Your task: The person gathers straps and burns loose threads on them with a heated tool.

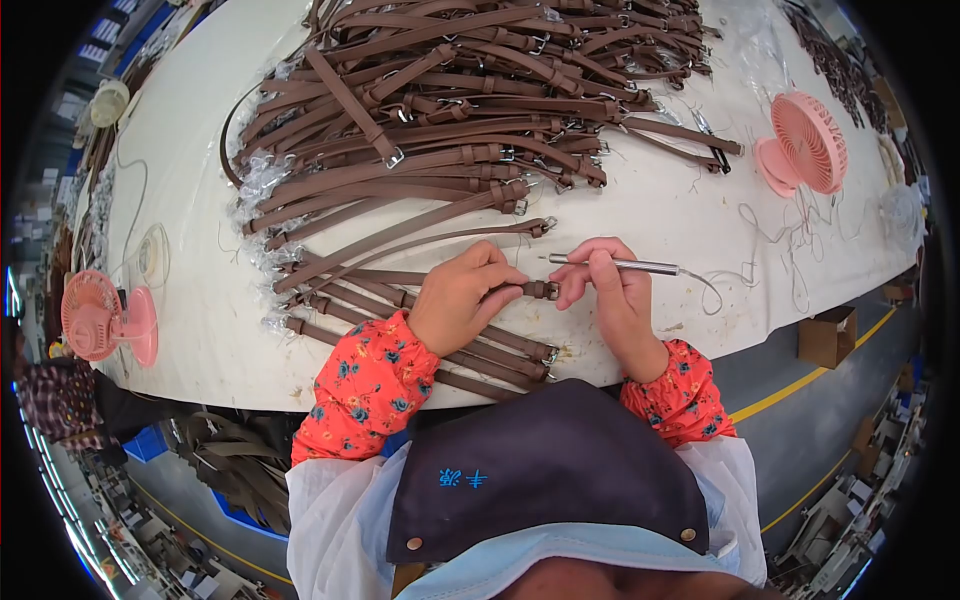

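Observation:
Brown straps with metal buckles (400, 130) lie in a large pile across the table. My left hand (465, 297) pinches one brown strap (541, 290) close to its buckle end. Between the fingers of my right hand (615, 290) is a thin metal pen-like tool (640, 265), its tip pointing left above that buckle end and a cable running from its rear to the right. The fingertips of my right hand are beside the strap's buckle; whether they touch it I cannot tell. Several more straps (500, 358) lie under and below my left hand.
A pink fan (808, 143) stands at the right and another pink fan (92, 315) at the left. Loose wires and threads (800, 235) lie at the right. Clear plastic wrap (262, 185) covers strap ends. A cardboard box (827, 337) is beyond the table edge.

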Tool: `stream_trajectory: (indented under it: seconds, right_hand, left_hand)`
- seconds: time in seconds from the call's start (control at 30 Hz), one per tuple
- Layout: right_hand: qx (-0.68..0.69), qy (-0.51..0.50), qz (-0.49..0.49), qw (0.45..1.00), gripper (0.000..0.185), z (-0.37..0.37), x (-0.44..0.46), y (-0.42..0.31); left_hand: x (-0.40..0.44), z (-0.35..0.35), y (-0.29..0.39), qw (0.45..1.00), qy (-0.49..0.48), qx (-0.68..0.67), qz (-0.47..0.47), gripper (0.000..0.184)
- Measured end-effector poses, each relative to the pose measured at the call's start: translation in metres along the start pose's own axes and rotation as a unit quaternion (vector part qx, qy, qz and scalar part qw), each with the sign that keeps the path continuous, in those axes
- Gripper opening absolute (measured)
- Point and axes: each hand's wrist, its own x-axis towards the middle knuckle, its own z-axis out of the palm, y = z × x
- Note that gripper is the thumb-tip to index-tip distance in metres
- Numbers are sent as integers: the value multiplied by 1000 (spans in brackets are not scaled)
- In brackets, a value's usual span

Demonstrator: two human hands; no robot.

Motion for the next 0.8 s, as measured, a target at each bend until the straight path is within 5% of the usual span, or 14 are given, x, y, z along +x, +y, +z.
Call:
stream_trajectory:
  seconds: [0.27, 0.8]
  right_hand:
    - [-21, -61, 108, 992, 35, 0, -2, -9]
    - [-50, -91, 92, 990, 29, 3, -2, -4]
  left_hand:
    - [2, 4, -3, 1000, 16, -6, -8, 7]
    - [1, -2, -3, 995, -23, -83, -59, 8]
